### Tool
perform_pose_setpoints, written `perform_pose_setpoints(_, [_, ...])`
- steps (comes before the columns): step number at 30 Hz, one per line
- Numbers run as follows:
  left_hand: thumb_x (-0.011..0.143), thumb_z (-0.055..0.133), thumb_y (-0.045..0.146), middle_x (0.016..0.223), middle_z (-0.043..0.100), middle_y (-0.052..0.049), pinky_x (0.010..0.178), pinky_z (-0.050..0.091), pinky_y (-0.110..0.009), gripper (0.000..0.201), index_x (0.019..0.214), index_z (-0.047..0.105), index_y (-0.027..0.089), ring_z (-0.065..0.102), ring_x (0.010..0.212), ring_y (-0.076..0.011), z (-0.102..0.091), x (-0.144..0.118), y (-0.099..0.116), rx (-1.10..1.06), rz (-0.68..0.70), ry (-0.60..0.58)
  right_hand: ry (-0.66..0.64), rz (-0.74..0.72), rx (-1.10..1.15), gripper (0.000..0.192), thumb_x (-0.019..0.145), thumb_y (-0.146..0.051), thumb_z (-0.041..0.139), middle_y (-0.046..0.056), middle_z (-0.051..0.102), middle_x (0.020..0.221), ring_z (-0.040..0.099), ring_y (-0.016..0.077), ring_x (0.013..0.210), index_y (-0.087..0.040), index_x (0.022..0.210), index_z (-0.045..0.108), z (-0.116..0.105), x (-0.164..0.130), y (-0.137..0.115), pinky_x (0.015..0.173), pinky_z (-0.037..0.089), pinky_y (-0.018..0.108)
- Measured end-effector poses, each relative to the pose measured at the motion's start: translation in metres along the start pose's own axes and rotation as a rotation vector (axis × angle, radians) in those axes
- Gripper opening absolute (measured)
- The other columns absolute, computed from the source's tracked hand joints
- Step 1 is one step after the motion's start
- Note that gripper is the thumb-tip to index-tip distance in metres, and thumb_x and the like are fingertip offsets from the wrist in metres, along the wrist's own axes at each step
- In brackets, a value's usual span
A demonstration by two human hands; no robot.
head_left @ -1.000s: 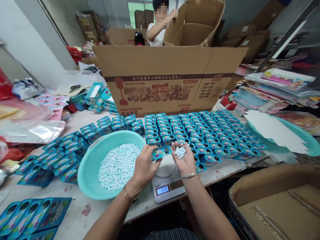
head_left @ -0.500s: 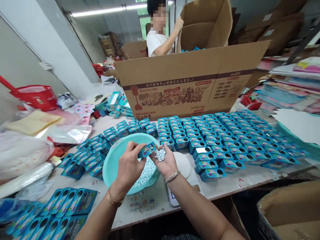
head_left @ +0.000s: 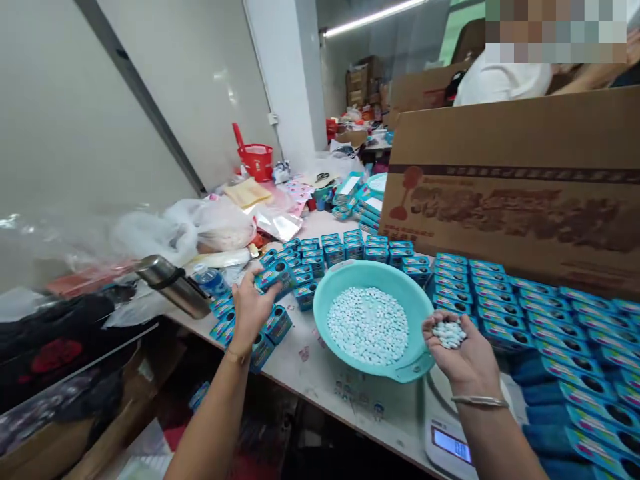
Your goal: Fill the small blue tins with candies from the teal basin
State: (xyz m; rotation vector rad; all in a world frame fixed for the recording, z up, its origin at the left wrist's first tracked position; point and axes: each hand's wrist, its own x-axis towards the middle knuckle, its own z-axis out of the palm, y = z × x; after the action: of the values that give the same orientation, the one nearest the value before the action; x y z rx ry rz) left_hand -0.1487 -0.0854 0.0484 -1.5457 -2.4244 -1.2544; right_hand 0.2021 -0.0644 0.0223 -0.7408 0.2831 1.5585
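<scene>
On the left, my left hand point(head_left: 250, 310) pinches a small blue box point(head_left: 278, 277) between thumb and fingers, among rows of similar blue boxes point(head_left: 307, 293). My right hand point(head_left: 470, 367) is cupped palm up, cradling a small heap of white tablets point(head_left: 449, 333). It hovers at the right rim of a turquoise basin point(head_left: 325, 283), above a white scale point(head_left: 440, 437) with a lit display. Many more white tablets point(head_left: 367, 327) cover the basin's bottom.
A large cardboard carton point(head_left: 500, 140) stands behind the table, with a person in a white shirt point(head_left: 505, 80) beyond it. More blue boxes point(head_left: 505, 320) line the right side. A steel flask point(head_left: 175, 287), plastic bags point(head_left: 220, 223) and a red basket point(head_left: 257, 161) are at the left.
My left hand has carried the blue box left, away from my right palm and the basin. The view has turned left. White tablets are still in my right hand.
</scene>
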Motion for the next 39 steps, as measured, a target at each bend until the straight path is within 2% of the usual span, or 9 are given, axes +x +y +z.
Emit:
perform_pose_setpoints(6, [0.077,0.065,0.032,0.113,0.071,-0.013,0.105,0.033,-0.045,0.044,0.117,0.059,0.015,0.062,0.112,-0.0304,0.02,0.064,-0.028,0.309,-0.13,-0.164,0.015,-0.015,-0.04,0.029,0.098,-0.024,0.031,-0.003,0.047,0.065,0.053,0.0091,0.053,-0.019,0.072,0.044,0.007,-0.005,0.014,0.047,0.053,0.02])
perform_pose_setpoints(11, [0.077,0.062,0.034,0.109,0.071,-0.015,0.102,0.032,-0.043,0.039,0.111,0.062,0.014,0.062,0.112,-0.0317,0.05,0.084,-0.042,0.329,-0.118,-0.181,0.018,-0.056,-0.058,0.029,0.097,-0.021,0.028,-0.002,0.046,0.067,0.052,0.0089,0.052,-0.019,0.074,0.045,0.003,-0.006,0.013,0.047,0.053,0.021])
perform_pose_setpoints(15, [0.076,0.062,0.035,0.107,0.072,-0.015,0.101,0.033,-0.042,0.041,0.111,0.06,0.015,0.062,0.111,-0.0316,0.06,0.087,-0.058,0.334,-0.127,-0.204,0.013,-0.088,-0.088,0.03,0.098,-0.022,0.026,-0.002,0.045,0.068,0.052,0.0093,0.053,-0.02,0.075,0.045,0.004,-0.006,0.012,0.047,0.053,0.021])
perform_pose_setpoints(20, [0.076,0.066,0.036,0.112,0.07,-0.013,0.097,0.038,-0.039,0.042,0.112,0.059,0.015,0.061,0.111,-0.0291,0.06,0.08,-0.075,0.338,-0.108,-0.272,0.063,-0.074,-0.093,0.031,0.097,-0.019,0.026,-0.002,0.045,0.067,0.051,0.009,0.052,-0.02,0.072,0.044,0.012,-0.008,0.02,0.044,0.051,0.02])
perform_pose_setpoints(25, [0.079,0.065,0.042,0.126,0.062,-0.014,0.101,0.037,-0.038,0.051,0.122,0.056,0.016,0.05,0.124,-0.0303,0.034,0.078,-0.076,0.368,-0.027,-0.266,0.017,-0.068,-0.15,0.031,0.097,-0.02,0.025,-0.001,0.045,0.066,0.05,0.0094,0.051,-0.021,0.073,0.044,0.009,-0.009,0.019,0.044,0.052,0.021])
perform_pose_setpoints(28, [0.08,0.063,0.048,0.133,0.057,-0.017,0.106,0.034,-0.044,0.061,0.129,0.051,0.014,0.047,0.127,-0.0325,0.014,0.059,-0.073,0.391,0.035,-0.268,-0.006,-0.086,-0.123,0.031,0.097,-0.021,0.025,-0.001,0.044,0.065,0.05,0.0094,0.051,-0.021,0.073,0.045,0.003,-0.009,0.013,0.044,0.052,0.021])
perform_pose_setpoints(31, [0.078,0.063,0.057,0.141,0.05,-0.023,0.112,0.023,-0.059,0.075,0.134,0.049,0.01,0.035,0.138,-0.0397,0.007,0.015,-0.071,0.502,0.193,-0.281,0.007,-0.095,-0.073,0.031,0.098,-0.021,0.025,-0.002,0.044,0.064,0.049,0.0089,0.05,-0.021,0.073,0.045,-0.001,-0.009,0.011,0.044,0.051,0.02])
perform_pose_setpoints(35, [0.08,0.058,0.06,0.147,0.037,-0.033,0.112,0.014,-0.067,0.081,0.133,0.05,-0.001,0.024,0.144,-0.0438,0.023,-0.046,-0.068,0.75,0.371,-0.286,0.03,-0.022,-0.048,0.029,0.098,-0.022,0.03,-0.002,0.046,0.065,0.051,0.0094,0.052,-0.02,0.073,0.046,-0.003,-0.008,0.016,0.044,0.052,0.02])
perform_pose_setpoints(39, [0.079,0.065,0.043,0.143,0.042,-0.034,0.113,0.014,-0.066,0.068,0.129,0.054,-0.002,0.025,0.143,-0.044,0.04,-0.072,-0.064,0.861,0.384,-0.286,-0.015,-0.006,-0.037,0.028,0.098,-0.022,0.03,-0.001,0.047,0.067,0.053,0.0097,0.054,-0.02,0.075,0.046,-0.008,-0.008,0.015,0.046,0.054,0.021])
